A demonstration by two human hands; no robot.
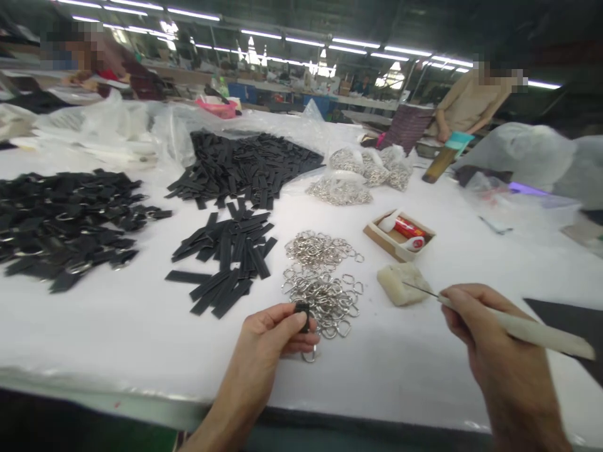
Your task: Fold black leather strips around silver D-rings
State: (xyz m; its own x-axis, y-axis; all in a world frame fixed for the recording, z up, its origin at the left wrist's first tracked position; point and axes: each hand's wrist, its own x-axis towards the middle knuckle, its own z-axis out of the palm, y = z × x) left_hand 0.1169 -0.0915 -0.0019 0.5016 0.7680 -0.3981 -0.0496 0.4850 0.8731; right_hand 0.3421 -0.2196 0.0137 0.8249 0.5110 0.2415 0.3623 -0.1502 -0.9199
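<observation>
My left hand (277, 336) pinches a black strap piece (302, 317) between thumb and fingers, beside the nearer pile of metal D-rings (323, 298). One D-ring (309, 354) shows just below the fingers; whether it is joined to the strap piece I cannot tell. My right hand (490, 333) is closed around an awl-like tool (541, 333) with a long pale handle and a thin metal shaft. The shaft's tip meets a yellowish, waxy-looking block (402, 284). Left of the rings lies a small heap of flat black strips (228, 251).
Black pieces fitted with rings (70, 220) are heaped at far left. A larger strip pile (249, 166), bagged rings (346, 186), an open cardboard box (400, 235) and a bottle (445, 158) stand farther back. Black sheet material (565, 320) lies at right. Other people are beyond the table.
</observation>
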